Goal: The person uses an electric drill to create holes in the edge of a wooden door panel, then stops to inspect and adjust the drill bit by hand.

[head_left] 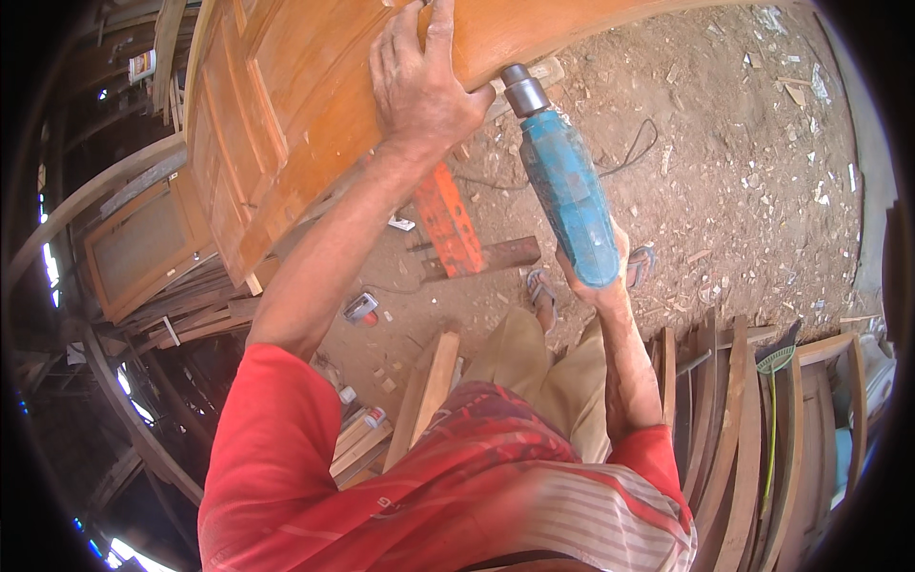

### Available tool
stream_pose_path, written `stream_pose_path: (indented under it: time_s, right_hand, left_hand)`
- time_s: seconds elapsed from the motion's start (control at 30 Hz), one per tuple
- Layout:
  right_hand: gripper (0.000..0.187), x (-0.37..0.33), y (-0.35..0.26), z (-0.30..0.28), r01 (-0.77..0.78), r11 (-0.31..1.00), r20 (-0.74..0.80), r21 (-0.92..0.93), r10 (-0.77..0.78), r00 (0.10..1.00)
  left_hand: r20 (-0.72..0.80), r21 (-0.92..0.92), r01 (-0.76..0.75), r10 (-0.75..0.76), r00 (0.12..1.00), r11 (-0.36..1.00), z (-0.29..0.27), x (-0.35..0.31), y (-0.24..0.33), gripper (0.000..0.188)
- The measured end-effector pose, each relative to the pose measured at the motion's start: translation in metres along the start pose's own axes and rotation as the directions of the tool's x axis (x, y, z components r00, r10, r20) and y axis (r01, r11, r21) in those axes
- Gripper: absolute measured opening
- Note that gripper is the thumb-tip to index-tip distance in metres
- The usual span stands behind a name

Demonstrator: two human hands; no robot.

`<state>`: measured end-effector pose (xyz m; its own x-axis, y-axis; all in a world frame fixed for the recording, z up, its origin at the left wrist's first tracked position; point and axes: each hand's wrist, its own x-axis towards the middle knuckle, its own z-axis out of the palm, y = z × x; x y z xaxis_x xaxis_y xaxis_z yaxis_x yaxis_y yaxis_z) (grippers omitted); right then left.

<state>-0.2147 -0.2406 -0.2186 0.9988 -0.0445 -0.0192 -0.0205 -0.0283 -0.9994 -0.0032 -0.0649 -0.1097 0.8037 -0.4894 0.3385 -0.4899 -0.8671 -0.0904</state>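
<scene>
A blue power drill (569,195) with a dark metal chuck collar is in my right hand (610,262), its nose pointing up and away at the edge of an orange-brown wooden door (324,105). My right fingers are closed round its rear part, which hides most of them. At the collar, I cannot tell whether a bit enters the wood. My left hand (424,91) rests on the door near that edge, fingers stretched along its face and thumb out toward the drill.
An orange metal stand (450,224) with a dark bar sits on the dirt floor (705,181) below the door. A cable (634,153) trails behind the drill. Wooden boards (734,410) lean at the right, a framed panel (143,248) at the left. Cut timber (434,381) lies by my legs.
</scene>
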Motion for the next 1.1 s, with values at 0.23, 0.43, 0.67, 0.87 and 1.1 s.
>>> stream_pose_path:
  time_s: [0.23, 0.43, 0.67, 0.87, 1.1]
  right_hand:
    - [0.029, -0.001, -0.001, 0.003, -0.015, 1.0, -0.019, -0.003, 0.015, 1.0]
    - [0.029, 0.005, -0.006, 0.006, -0.046, 0.999, -0.006, 0.022, 0.046, 0.999]
    - [0.027, 0.004, -0.006, 0.006, -0.022, 1.0, -0.007, -0.019, 0.022, 1.0]
    - [0.024, 0.004, -0.011, 0.01, -0.082, 0.99, -0.044, 0.112, 0.087, 0.995]
    - [0.021, 0.004, -0.002, 0.012, 0.021, 0.997, -0.044, 0.074, -0.018, 0.999]
  left_hand:
    - [0.002, 0.004, -0.006, 0.006, 1.0, 1.0, 0.0, 0.001, 0.001, 0.098]
    - [0.004, 0.004, -0.013, 0.013, 1.0, 1.0, 0.001, 0.002, -0.001, 0.097]
    - [0.008, -0.002, -0.007, 0.007, 1.0, 1.0, 0.0, 0.003, 0.001, 0.096]
    - [0.014, -0.018, -0.009, 0.01, 1.0, 1.0, 0.001, 0.003, -0.001, 0.096]
    - [0.028, 0.004, 0.006, -0.006, 1.0, 1.0, -0.001, 0.004, 0.002, 0.098]
